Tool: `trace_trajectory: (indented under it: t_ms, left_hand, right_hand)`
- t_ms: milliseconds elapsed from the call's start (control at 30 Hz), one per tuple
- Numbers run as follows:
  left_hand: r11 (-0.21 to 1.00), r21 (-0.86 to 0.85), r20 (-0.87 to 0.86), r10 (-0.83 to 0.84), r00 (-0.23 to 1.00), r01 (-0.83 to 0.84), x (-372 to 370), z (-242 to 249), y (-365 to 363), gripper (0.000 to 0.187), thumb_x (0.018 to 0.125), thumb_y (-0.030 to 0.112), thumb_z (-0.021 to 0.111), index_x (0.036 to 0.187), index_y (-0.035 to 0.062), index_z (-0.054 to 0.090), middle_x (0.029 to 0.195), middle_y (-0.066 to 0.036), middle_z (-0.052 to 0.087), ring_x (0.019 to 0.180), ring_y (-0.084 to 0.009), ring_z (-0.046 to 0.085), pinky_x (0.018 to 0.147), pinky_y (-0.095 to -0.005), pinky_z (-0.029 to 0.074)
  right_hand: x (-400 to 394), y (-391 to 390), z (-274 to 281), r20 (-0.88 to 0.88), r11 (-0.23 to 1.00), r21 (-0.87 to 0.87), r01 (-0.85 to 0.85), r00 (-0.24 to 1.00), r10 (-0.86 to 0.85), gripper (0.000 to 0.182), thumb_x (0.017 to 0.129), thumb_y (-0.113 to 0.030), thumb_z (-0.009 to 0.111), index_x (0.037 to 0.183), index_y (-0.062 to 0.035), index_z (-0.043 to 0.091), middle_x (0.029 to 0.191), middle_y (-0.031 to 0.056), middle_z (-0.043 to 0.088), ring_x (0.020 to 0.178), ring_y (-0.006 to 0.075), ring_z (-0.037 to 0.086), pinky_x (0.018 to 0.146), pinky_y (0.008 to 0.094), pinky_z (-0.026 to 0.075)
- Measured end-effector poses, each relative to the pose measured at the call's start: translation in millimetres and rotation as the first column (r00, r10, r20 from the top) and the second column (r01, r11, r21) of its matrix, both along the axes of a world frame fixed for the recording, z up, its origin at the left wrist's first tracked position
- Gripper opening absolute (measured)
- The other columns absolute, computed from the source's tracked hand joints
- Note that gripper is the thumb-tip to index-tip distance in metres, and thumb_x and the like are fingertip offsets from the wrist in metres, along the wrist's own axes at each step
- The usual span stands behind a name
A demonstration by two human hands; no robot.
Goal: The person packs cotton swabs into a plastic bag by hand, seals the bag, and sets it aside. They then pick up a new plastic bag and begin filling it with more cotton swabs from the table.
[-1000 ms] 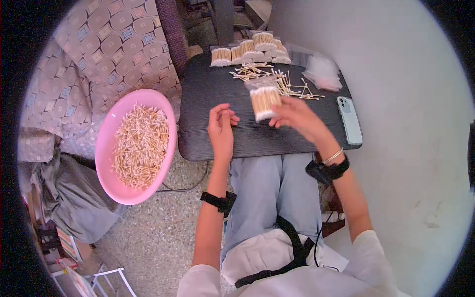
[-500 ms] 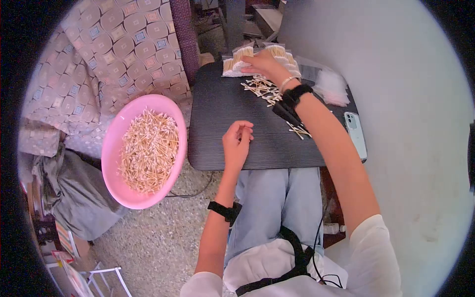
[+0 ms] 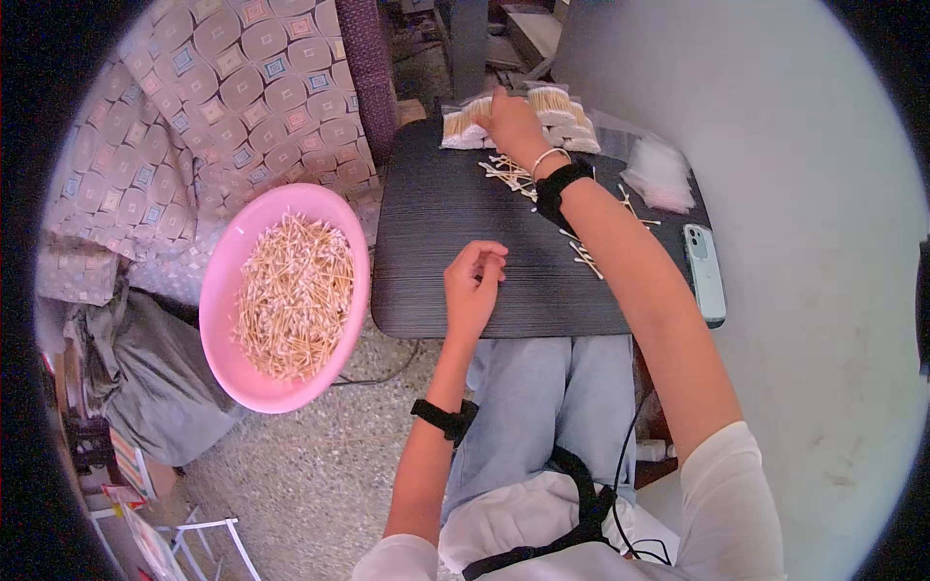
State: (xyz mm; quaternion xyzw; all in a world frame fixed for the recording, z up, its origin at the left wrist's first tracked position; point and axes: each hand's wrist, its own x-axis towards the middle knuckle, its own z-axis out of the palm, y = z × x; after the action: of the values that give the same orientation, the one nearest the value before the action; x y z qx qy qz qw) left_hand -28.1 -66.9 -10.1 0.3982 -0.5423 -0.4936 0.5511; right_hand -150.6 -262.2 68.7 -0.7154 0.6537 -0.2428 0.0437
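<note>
My right hand (image 3: 513, 126) reaches to the far edge of the black table (image 3: 426, 213), over a pile of small clear bags of cotton swabs (image 3: 550, 102). Its thumb and forefinger stand apart against the bags, and the other fingers are mostly hidden. Just below that wrist lie loose cotton swabs (image 3: 506, 172), partly covered by the forearm. Above the near part of the table, my left hand (image 3: 473, 289) is loosely closed, fingers curled, with nothing visible in it.
A pink basin (image 3: 221, 334) full of loose swabs stands left of the table. Empty clear plastic bags (image 3: 659, 174) lie at the right, above a phone (image 3: 705, 276). A pale wall (image 3: 814, 242) bounds the right side. Patterned fabric (image 3: 252, 87) hangs at the left.
My right hand has shifted slightly on the bags, its forefinger now pointing up. The bag that stood tilted at its fingers now sits lower among the others. My left hand is nearly unchanged.
</note>
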Motion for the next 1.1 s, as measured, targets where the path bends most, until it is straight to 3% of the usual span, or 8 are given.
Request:
trace_trajectory:
  t_ms: [167, 367, 433, 500, 667, 767, 867, 1100]
  left_hand:
    - [0.999, 0.027, 0.016, 0.025, 1.000, -0.026, -1, -1, 0, 0.010, 0.086, 0.002, 0.050, 0.090, 0.0016, 0.059, 0.075, -0.003, 0.058, 0.062, -0.0077, 0.054, 0.056, -0.0210, 0.044]
    - [0.999, -0.002, -0.005, 0.034, 0.999, -0.034, -1, -2, -1, 0.009, 0.085, 0.002, 0.051, 0.088, 0.0022, 0.059, 0.075, -0.003, 0.059, 0.061, -0.0080, 0.055, 0.054, -0.0208, 0.043]
    - [0.999, 0.003, 0.008, 0.035, 0.999, -0.035, -1, -1, 0, 0.008, 0.084, 0.003, 0.052, 0.088, 0.0022, 0.059, 0.075, -0.004, 0.059, 0.060, -0.0080, 0.055, 0.054, -0.0209, 0.043]
    - [0.999, 0.025, 0.027, 0.041, 0.999, -0.041, -2, 0, 1, 0.008, 0.084, 0.003, 0.052, 0.088, 0.0022, 0.059, 0.075, -0.004, 0.059, 0.060, -0.0081, 0.054, 0.055, -0.0211, 0.043]
    - [0.999, -0.008, 0.096, 0.048, 0.994, -0.048, -2, -5, -2, 0.008, 0.084, 0.003, 0.052, 0.087, 0.0028, 0.060, 0.074, -0.004, 0.059, 0.060, -0.0077, 0.054, 0.055, -0.0216, 0.043]
    - [0.999, 0.000, 0.105, 0.045, 0.993, -0.046, -2, -5, -2, 0.008, 0.084, 0.003, 0.052, 0.087, 0.0027, 0.060, 0.074, -0.003, 0.059, 0.060, -0.0073, 0.054, 0.055, -0.0215, 0.043]
    - [0.999, -0.018, 0.104, 0.043, 0.994, -0.041, -3, -9, -3, 0.008, 0.084, 0.003, 0.052, 0.087, 0.0020, 0.060, 0.073, -0.002, 0.059, 0.060, -0.0070, 0.053, 0.055, -0.0212, 0.043]
    - [0.998, -0.056, 0.145, 0.033, 0.989, -0.025, -3, -5, 0, 0.011, 0.088, 0.003, 0.049, 0.091, 0.0020, 0.059, 0.074, -0.002, 0.057, 0.062, -0.0061, 0.051, 0.056, -0.0196, 0.040]
  right_hand:
    - [-10, 0, -9, -0.055, 0.997, -0.072, -0.038, 0.998, 0.035, 0.038, 0.080, -0.023, 0.063, 0.102, 0.0049, 0.051, 0.086, 0.0242, 0.062, 0.088, 0.0385, 0.061, 0.075, 0.0461, 0.050]
    - [-54, 42, 18, -0.001, 0.989, -0.071, -0.131, 0.991, 0.131, 0.021, 0.078, -0.017, 0.053, 0.086, 0.0005, 0.060, 0.082, 0.0229, 0.062, 0.079, 0.0376, 0.062, 0.072, 0.0462, 0.049]
    - [-82, 61, 29, 0.018, 0.999, -0.022, -0.038, 0.999, 0.038, 0.020, 0.078, -0.020, 0.053, 0.078, -0.0028, 0.063, 0.084, 0.0201, 0.063, 0.077, 0.0364, 0.062, 0.071, 0.0468, 0.048]
    - [-122, 76, 40, 0.107, 0.981, 0.183, 0.060, 0.991, -0.081, 0.021, 0.078, -0.021, 0.053, 0.080, -0.0043, 0.065, 0.084, 0.0199, 0.063, 0.077, 0.0362, 0.062, 0.071, 0.0462, 0.049]
    - [-239, 94, 22, -0.274, 0.982, 0.045, 0.185, 0.947, -0.166, 0.022, 0.077, -0.016, 0.056, 0.095, -0.0072, 0.064, 0.098, 0.0193, 0.062, 0.090, 0.0330, 0.061, 0.079, 0.0431, 0.048]
    - [-282, 102, -6, -0.283, 0.988, 0.151, 0.024, 0.959, 0.020, 0.029, 0.077, -0.016, 0.060, 0.105, -0.0100, 0.063, 0.105, 0.0179, 0.061, 0.096, 0.0329, 0.059, 0.083, 0.0423, 0.047]
    - [-296, 105, -34, -0.255, 0.991, 0.129, 0.027, 0.967, 0.006, 0.031, 0.076, -0.019, 0.063, 0.106, -0.0109, 0.063, 0.104, 0.0171, 0.062, 0.095, 0.0339, 0.059, 0.083, 0.0412, 0.047]
    - [-276, 109, -29, -0.321, 0.977, 0.185, 0.107, 0.946, -0.043, 0.021, 0.075, -0.021, 0.065, 0.093, -0.0130, 0.069, 0.095, 0.0143, 0.065, 0.090, 0.0339, 0.061, 0.078, 0.0428, 0.050]
